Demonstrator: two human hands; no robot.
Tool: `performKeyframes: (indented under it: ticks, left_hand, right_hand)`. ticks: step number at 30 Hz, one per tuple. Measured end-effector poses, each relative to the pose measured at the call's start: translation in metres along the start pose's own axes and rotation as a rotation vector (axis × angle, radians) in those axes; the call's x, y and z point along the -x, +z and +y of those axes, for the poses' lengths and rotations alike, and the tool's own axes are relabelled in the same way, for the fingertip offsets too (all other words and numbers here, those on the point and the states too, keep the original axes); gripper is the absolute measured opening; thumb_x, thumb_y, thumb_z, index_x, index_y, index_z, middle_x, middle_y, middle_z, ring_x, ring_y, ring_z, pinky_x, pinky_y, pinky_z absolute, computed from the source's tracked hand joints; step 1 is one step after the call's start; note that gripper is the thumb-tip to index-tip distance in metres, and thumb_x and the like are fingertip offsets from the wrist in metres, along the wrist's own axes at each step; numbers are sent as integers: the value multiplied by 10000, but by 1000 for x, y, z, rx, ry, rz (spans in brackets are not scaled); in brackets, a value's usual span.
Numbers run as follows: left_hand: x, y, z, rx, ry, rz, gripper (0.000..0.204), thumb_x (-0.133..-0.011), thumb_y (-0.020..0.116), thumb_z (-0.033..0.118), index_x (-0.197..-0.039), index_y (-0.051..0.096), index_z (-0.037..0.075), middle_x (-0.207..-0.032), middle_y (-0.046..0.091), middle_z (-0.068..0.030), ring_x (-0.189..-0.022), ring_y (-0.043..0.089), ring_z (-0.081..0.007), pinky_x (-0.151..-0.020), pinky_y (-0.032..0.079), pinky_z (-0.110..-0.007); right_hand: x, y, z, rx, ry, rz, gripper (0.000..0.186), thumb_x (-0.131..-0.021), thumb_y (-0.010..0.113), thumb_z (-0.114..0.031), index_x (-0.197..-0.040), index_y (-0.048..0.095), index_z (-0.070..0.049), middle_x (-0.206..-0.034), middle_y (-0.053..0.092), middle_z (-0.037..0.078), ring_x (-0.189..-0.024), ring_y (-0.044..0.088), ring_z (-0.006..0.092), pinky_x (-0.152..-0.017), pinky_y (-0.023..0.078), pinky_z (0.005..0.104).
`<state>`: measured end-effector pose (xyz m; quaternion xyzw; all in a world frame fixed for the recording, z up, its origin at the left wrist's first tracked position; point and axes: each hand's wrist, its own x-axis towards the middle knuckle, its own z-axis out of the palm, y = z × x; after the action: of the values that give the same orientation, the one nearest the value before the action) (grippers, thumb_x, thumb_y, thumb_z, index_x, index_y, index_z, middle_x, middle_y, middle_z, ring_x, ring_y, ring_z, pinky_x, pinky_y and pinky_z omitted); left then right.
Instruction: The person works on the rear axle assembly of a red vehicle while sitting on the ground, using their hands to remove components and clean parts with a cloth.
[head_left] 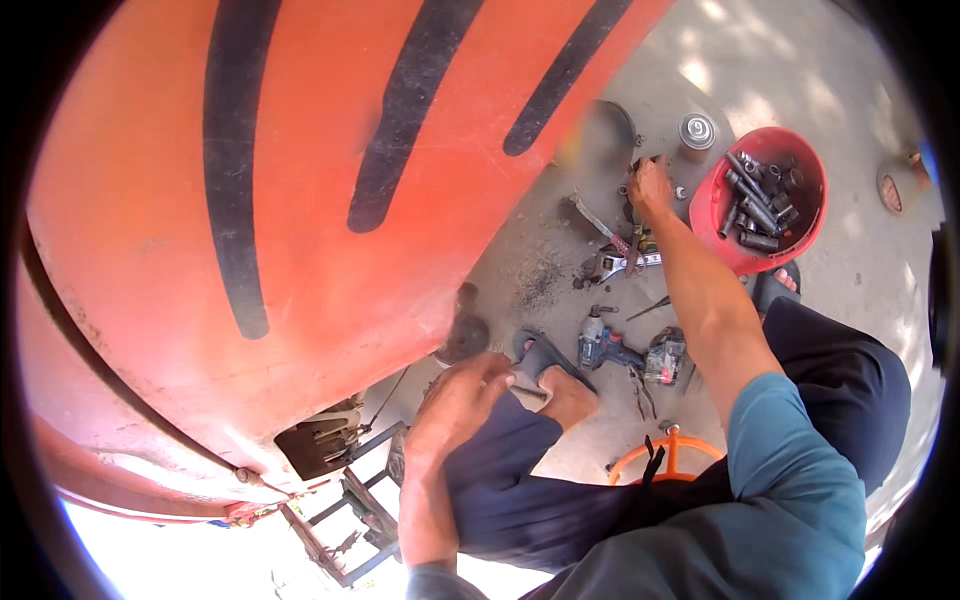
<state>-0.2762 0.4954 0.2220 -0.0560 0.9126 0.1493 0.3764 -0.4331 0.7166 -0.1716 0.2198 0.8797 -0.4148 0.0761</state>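
Apparently our left fingers point(486, 368) pinch a short rod point(532, 393) pointing rightward; we cannot tell whether our right hand point(652, 188), nearer the red bucket point(735, 255), grasps anything.

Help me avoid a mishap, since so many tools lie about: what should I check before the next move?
1. Left hand has a firm hold: cannot tell; a bar shows right beside it.
2. Right hand is clear of small parts: cannot tell; what lies under it is obscured.
3. Power tool is out of the hands: ok, it lies on the floor.
4. Bucket holds its metal pieces: ok, they lie inside.
5. Feet are covered: not ok, open sandals.
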Motion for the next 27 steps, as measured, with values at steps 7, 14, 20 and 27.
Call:
performKeyframes:
  ticks: [7, 14, 20, 27]
  left_hand:
    - [-8, -25, -6, -253, 269, 909, 394, -793, 804, 123, -1140, 649, 15, -1021, 693, -166, -942, 663, -315, -852, 516, -399]
    - [-35, -25, 10, -545, 216, 711, 758, -629, 891, 198, -1284, 551, 24, -1274, 520, -170, -1162, 533, -367, -936, 470, -469]
    - [-43, -21, 1, -566, 286, 762, 726, -610, 895, 195, -1233, 567, 15, -1225, 509, -169, -1114, 528, -382, -927, 466, -469]
    - [-47, -18, -10, -844, 387, 876, 738, -603, 895, 185, -1235, 554, 16, -1209, 540, -173, -1149, 495, -385, -996, 406, -482]
  right_hand:
    - [54, 9, -49, -670, -39, -154, 313, -912, 577, -206, -1119, 625, 23, -952, 697, 201, -904, 656, 389, -830, 492, 466]
    - [132, -2, -159, -1121, -159, -647, 246, -905, 613, -77, -1120, 665, 31, -772, 639, 67, -701, 572, 130, -655, 470, 306]
    - [147, 12, -202, -1370, -156, -756, 256, -895, 621, -40, -1130, 681, 42, -790, 659, 55, -709, 596, 116, -651, 494, 284]
    - [150, 30, -206, -1431, -202, -766, 232, -883, 603, 18, -1095, 685, 64, -787, 663, 62, -706, 610, 122, -665, 520, 289]
